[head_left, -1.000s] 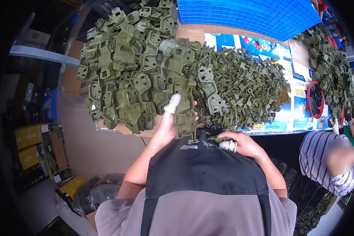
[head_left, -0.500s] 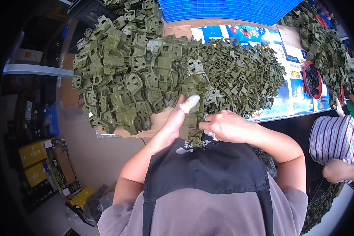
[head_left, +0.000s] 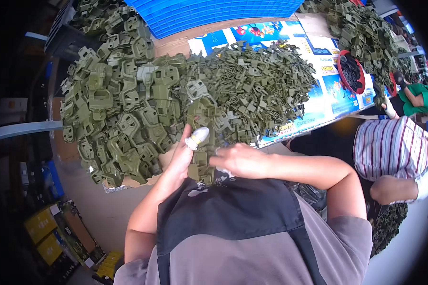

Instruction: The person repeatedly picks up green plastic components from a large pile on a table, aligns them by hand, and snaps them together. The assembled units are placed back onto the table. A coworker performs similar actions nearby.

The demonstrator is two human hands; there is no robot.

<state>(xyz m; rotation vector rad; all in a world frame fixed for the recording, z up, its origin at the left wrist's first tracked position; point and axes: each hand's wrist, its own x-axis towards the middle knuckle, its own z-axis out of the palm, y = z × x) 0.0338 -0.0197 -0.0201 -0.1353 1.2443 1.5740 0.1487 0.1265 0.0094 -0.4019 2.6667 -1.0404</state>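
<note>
Upright in front of my apron is a long olive-green moulded plastic part (head_left: 200,172), with box-like recesses. My left hand (head_left: 179,159) grips it along its left side, the thumb laid over its front. A white wrap (head_left: 198,137) with a yellowish band covers that thumb. Close against the part's right edge is my right hand (head_left: 245,160), its fingers curled in and slightly blurred. Whether a small piece sits in those fingers is hidden. Just beyond the part lie a heap of large green body shells (head_left: 128,104) and a heap of small green pieces (head_left: 257,80).
A blue plastic crate (head_left: 214,14) stands at the table's far side. To the right, a red bowl (head_left: 351,71) of black parts rests on printed blue sheeting (head_left: 335,97). A person in a striped shirt (head_left: 390,149) sits at my right; another in green (head_left: 421,97) is farther off.
The whole view has swung, so table and heaps appear shifted left. My left hand keeps hold of the green part; the right hand's fingers have moved slightly along its right edge.
</note>
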